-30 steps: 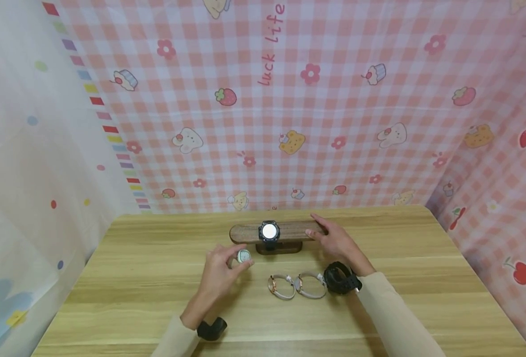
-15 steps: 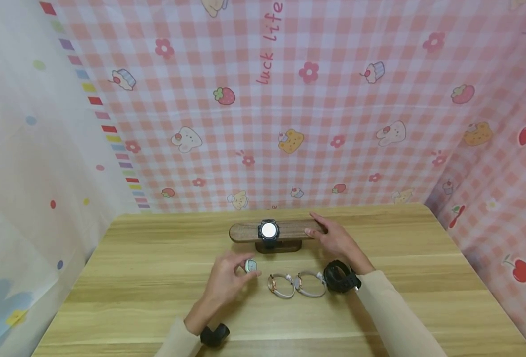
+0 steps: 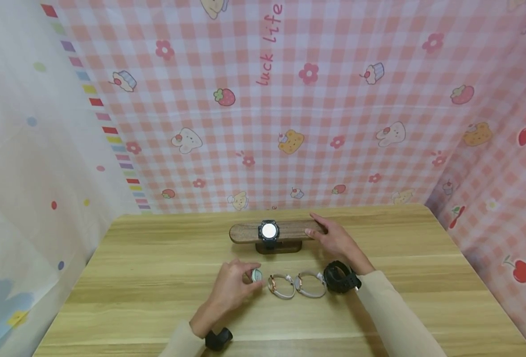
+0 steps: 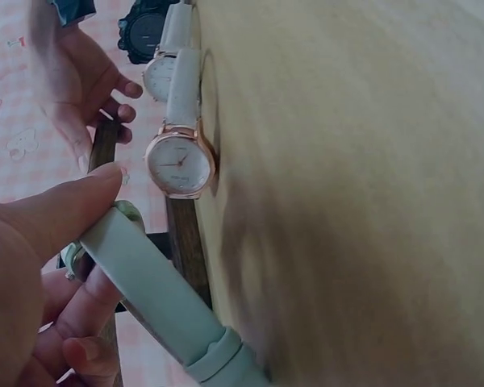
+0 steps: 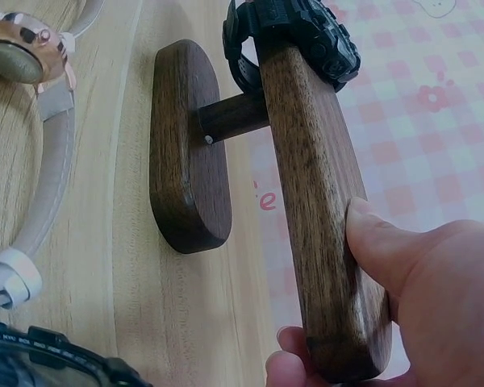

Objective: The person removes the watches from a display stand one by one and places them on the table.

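Note:
My left hand [image 3: 231,286] pinches a mint-green watch [image 4: 157,282] by its case between thumb and fingers, its strap trailing below. It is held low, just left of a row of watches. A white-strapped watch [image 4: 179,161] with a rose-gold case is nearest to it. My right hand [image 3: 337,244] grips the right end of the bar of a dark wooden watch stand [image 5: 315,201], thumb on one face and fingers behind. Around the bar, left of its middle, sits a black sports watch [image 3: 269,230] with a bright dial in the head view.
A second white-strapped watch [image 3: 311,284] stands in the row, then a black watch [image 3: 334,277] near the right wrist. The wooden table [image 3: 289,327] reaches back to a pink checked cloth [image 3: 263,124]. A black device [image 3: 218,339] is strapped at the left wrist.
My left hand has moved right and toward the table's front with the mint-green watch, ending beside the row of watches. The right hand keeps its hold on the stand.

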A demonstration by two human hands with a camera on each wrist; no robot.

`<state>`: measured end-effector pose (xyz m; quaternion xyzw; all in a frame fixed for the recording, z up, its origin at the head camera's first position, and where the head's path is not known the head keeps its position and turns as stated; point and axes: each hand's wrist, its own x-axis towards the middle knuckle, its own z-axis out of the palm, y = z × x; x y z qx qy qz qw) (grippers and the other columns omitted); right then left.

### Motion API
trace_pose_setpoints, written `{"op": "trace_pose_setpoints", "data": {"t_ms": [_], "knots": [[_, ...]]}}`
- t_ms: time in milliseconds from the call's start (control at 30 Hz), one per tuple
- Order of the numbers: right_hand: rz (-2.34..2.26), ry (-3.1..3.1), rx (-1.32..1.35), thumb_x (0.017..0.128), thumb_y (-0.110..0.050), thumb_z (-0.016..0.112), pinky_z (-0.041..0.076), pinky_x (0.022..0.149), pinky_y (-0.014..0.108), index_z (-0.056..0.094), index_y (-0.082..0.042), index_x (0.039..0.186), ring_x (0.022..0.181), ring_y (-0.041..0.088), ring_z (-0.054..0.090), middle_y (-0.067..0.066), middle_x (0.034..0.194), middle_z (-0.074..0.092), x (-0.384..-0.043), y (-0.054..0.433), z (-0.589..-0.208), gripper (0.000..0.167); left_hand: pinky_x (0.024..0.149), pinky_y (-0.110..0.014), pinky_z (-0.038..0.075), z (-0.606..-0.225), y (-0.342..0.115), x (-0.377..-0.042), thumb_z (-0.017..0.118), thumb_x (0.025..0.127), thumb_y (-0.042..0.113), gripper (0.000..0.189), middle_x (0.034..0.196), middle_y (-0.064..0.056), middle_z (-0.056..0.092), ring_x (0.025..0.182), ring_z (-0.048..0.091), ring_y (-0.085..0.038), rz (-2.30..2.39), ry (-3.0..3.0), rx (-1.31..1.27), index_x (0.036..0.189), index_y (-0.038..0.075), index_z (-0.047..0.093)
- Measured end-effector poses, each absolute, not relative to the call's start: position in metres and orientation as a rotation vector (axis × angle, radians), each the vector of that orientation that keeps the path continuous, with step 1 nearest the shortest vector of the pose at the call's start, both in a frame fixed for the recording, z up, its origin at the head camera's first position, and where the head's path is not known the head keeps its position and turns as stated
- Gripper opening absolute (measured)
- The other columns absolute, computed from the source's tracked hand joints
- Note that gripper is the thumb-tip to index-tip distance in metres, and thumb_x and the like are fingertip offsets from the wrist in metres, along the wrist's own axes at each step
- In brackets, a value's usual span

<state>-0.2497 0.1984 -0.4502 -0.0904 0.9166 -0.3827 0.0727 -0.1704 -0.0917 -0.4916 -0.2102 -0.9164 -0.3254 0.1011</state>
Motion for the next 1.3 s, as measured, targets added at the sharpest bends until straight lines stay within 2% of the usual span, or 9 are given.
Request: {"op": "trace_pose_setpoints", "data": {"t_ms": [133,367,533,733,967,1300], "knots": [[-1.150,2.743,-0.261,0.101,-0.038,0.056,0.025,0.113,0.060,0.030,-0.013,0.156,0.142,0.045,0.029,0.021,0.157,0.032,-0.250,0.198,-0.450,0.066,0.074,-0.030,0.037,-0.495,-0.092,-0.171,0.089,0.071,0.022,0.041,0.067,0.011,0.062,0.067,0.049,-0.003,-0.977,-2.722,-0.623,0.105,0.005,0.077],[-1.148,2.747,-0.258,0.101,-0.037,0.056,0.025,0.114,0.059,0.031,-0.012,0.156,0.143,0.044,0.029,0.021,0.157,0.032,-0.250,0.198,-0.450,0.065,0.064,-0.020,0.043,-0.500,-0.091,-0.171,0.089,0.071,0.022,0.041,0.071,0.005,0.068,0.067,0.050,-0.005,-1.004,-2.697,-0.703,0.104,0.001,0.076],[-1.126,2.767,-0.283,0.101,-0.034,0.057,0.025,0.113,0.060,0.032,-0.010,0.155,0.142,0.045,0.029,0.021,0.157,0.032,-0.250,0.198,-0.449,0.064,0.067,-0.020,0.044,-0.504,-0.089,-0.170,0.089,0.071,0.027,0.043,0.073,0.005,0.070,0.069,0.051,-0.003,-0.981,-2.703,-0.736,0.104,0.002,0.076],[-1.127,2.762,-0.286,0.101,-0.035,0.056,0.025,0.113,0.060,0.032,-0.009,0.155,0.143,0.045,0.028,0.020,0.157,0.031,-0.251,0.198,-0.449,0.064,0.073,-0.027,0.037,-0.505,-0.087,-0.170,0.090,0.068,0.031,0.044,0.071,0.008,0.069,0.068,0.048,0.000,-0.921,-2.709,-0.733,0.102,0.006,0.077],[-1.146,2.760,-0.283,0.101,-0.036,0.057,0.026,0.113,0.059,0.033,-0.010,0.155,0.143,0.044,0.029,0.021,0.157,0.032,-0.252,0.199,-0.451,0.065,0.072,-0.027,0.029,-0.503,-0.085,-0.168,0.089,0.068,0.033,0.045,0.070,0.011,0.068,0.067,0.043,0.000,-0.870,-2.760,-0.717,0.104,0.008,0.077],[-1.146,2.763,-0.286,0.101,-0.035,0.058,0.024,0.114,0.059,0.033,-0.009,0.155,0.142,0.045,0.029,0.021,0.157,0.032,-0.252,0.198,-0.450,0.064,0.072,-0.028,0.029,-0.504,-0.085,-0.168,0.088,0.070,0.035,0.043,0.066,0.017,0.061,0.066,0.042,0.001,-0.822,-2.790,-0.720,0.103,0.010,0.077]]}}
